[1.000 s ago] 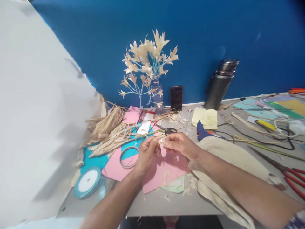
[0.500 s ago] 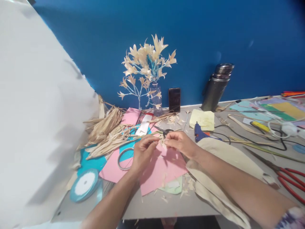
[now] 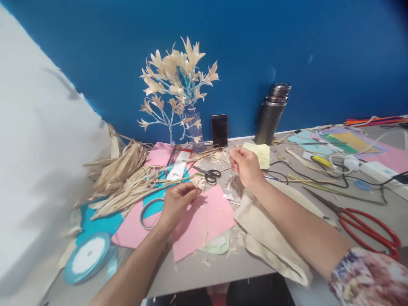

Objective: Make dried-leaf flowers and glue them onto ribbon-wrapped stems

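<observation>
My left hand (image 3: 180, 202) is over the pink sheet (image 3: 210, 221), thumb and fingertips pinched together. Pale shavings (image 3: 199, 182) lie just past those fingertips, so I cannot make out what is between them. My right hand (image 3: 245, 165) is farther forward, beside the yellow paper (image 3: 263, 155), its fingers closed. A thin pale bit shows under its fingers, too blurred to name. Between the hands lie small black-handled scissors (image 3: 212, 175). Behind my right hand and wrist, the blue glue gun (image 3: 271, 176) is mostly hidden.
Dried husks (image 3: 119, 170) are heaped at the left, with a blue ribbon spool (image 3: 87, 257) and a grey tape roll (image 3: 143, 216) in front. Husk flowers (image 3: 178, 72) stand at the back near a phone (image 3: 219, 130) and flask (image 3: 272, 114). Red-handled shears (image 3: 366, 229) lie right, by cables.
My hands were together over a small pale piece; they are now apart. The right hand has moved forward toward the yellow paper, and the left stays low over the pink sheet. The view has swung right.
</observation>
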Tool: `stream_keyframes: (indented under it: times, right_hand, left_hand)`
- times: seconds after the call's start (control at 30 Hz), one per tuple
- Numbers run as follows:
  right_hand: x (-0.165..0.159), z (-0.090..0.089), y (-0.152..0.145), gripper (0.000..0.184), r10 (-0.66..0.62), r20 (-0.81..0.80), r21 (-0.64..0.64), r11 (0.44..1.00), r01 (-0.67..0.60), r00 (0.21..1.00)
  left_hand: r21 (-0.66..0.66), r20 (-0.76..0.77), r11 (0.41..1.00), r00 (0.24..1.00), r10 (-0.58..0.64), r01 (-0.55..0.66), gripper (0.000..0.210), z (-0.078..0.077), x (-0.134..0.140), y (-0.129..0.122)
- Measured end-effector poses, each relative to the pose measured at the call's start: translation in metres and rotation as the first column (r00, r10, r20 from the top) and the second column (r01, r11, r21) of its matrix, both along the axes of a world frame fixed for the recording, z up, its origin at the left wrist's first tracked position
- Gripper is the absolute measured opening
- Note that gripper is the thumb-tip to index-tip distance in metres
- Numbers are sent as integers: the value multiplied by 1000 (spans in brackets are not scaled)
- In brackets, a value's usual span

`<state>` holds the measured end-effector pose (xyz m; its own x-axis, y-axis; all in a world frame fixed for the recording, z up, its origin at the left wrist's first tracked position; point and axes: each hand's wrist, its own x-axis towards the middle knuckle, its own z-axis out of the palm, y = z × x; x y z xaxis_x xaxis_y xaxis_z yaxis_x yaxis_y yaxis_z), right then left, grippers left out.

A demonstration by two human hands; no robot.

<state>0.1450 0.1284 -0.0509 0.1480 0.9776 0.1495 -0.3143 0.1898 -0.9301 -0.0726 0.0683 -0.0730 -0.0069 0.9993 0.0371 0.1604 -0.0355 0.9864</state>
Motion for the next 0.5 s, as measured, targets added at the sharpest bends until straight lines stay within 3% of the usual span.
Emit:
stream_keyframes:
  times: [0.1, 0.23, 0.33, 0.4, 0.5]
  right_hand:
    - [4, -3, 9, 44, -43, -88, -17, 999, 41, 995]
    - [-4, -12, 11, 41, 4, -58, -27, 1000, -6, 998]
    - [-13, -17, 5, 31, 94, 125, -11, 996, -93, 988]
    - [-18, -18, -1, 26, 179, 311, 4, 982, -190, 933]
    - [-23, -18, -12, 29, 199, 668, 54, 948, -313, 717]
  left_hand:
    - [-54, 101, 998, 994, 39, -34, 15, 1, 3, 0]
    - [-126, 89, 991, 995, 50, -38, 16, 4, 4, -1]
    - [-167, 137, 986, 989, 49, -26, 21, 0, 1, 1]
    - [-178, 195, 984, 980, 48, -13, 26, -4, -2, 4]
    - [-186, 249, 982, 966, 65, -18, 31, -5, -4, 8]
